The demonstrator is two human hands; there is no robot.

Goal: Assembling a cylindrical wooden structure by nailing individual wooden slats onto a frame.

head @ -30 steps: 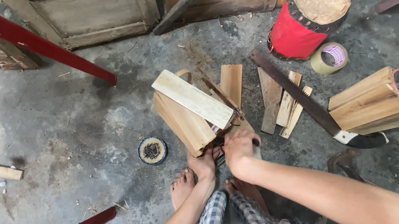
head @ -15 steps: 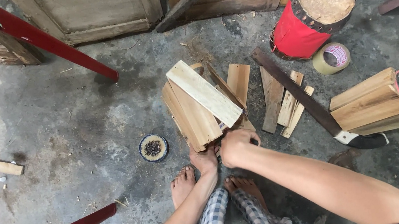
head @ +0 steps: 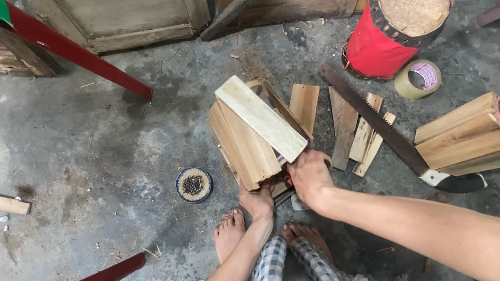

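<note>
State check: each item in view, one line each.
wooden box: unfinished, tilted, held at its near end
loose plank: laid across the box
left hand: gripping box's lower edge
right hand: on plank's near end
handsaw: flat on floor, untouched
tape roll: lying flat

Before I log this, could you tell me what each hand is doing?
Left hand: grips the wooden box from below.
Right hand: closed at the plank; contents hidden.
</note>
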